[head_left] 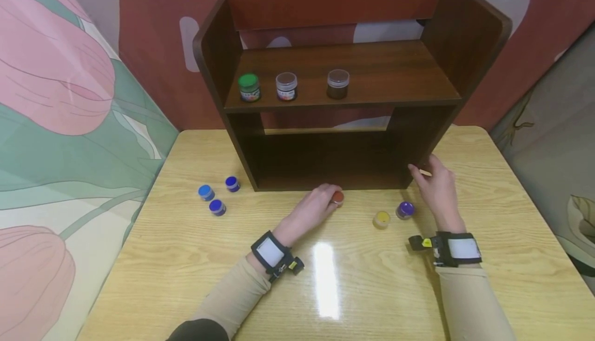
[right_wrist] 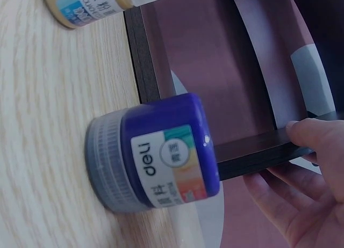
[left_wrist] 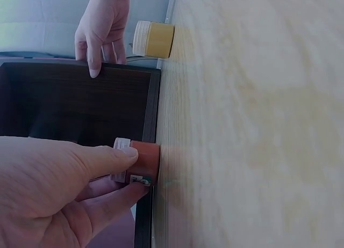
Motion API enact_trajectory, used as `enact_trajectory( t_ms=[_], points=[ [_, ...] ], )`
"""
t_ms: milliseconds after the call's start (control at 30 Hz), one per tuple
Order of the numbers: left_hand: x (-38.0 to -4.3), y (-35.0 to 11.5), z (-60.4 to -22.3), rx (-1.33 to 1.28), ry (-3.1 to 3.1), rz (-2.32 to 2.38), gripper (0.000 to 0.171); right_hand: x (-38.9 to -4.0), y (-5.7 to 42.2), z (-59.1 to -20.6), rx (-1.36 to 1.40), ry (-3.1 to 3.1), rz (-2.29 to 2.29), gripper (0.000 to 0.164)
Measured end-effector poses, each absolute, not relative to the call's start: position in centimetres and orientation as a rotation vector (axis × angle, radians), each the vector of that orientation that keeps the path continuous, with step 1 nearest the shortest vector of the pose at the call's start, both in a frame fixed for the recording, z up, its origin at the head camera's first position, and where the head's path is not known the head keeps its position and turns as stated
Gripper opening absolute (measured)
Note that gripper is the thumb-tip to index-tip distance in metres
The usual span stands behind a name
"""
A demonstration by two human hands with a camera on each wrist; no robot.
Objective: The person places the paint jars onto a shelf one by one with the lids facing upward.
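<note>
My left hand [head_left: 312, 210] pinches a red-brown paint jar [left_wrist: 145, 162] between thumb and fingers, at the shelf's front edge on the table. My right hand [head_left: 439, 191] grips the right side panel of the dark wooden shelf [head_left: 325, 183], its thumb on one face and fingers on the other in the right wrist view. Near that hand stand a purple paint jar [right_wrist: 166, 151] with a "deli" label and a yellow paint jar [head_left: 381, 220]. On the upper board sit a green-lidded jar [head_left: 249, 89], a clear-lidded dark jar [head_left: 286, 87] and another dark jar [head_left: 338, 83].
Left of the shelf, a light blue jar [head_left: 206, 192] and two dark blue jars [head_left: 232, 184] stand on the wooden table [head_left: 372, 289]. A patterned cloth [head_left: 60, 124] hangs along the left side, and a red-brown patterned backdrop [head_left: 153, 36] rises behind the shelf.
</note>
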State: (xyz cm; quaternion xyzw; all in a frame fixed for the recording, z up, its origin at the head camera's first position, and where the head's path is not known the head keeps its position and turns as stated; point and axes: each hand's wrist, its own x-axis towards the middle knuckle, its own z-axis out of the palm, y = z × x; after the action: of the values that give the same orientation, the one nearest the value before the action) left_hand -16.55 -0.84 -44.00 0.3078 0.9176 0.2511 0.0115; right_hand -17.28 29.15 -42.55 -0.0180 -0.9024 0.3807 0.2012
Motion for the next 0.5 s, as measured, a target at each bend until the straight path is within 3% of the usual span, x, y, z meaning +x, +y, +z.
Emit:
enact_trajectory(
  t_ms=[500],
  points=[
    [-16.63, -0.93, -43.61, 0.982, 2.887, 0.833, 0.027, -17.16, 29.14, -42.43, -0.054, -2.528, 1.074, 0.036]
  ],
)
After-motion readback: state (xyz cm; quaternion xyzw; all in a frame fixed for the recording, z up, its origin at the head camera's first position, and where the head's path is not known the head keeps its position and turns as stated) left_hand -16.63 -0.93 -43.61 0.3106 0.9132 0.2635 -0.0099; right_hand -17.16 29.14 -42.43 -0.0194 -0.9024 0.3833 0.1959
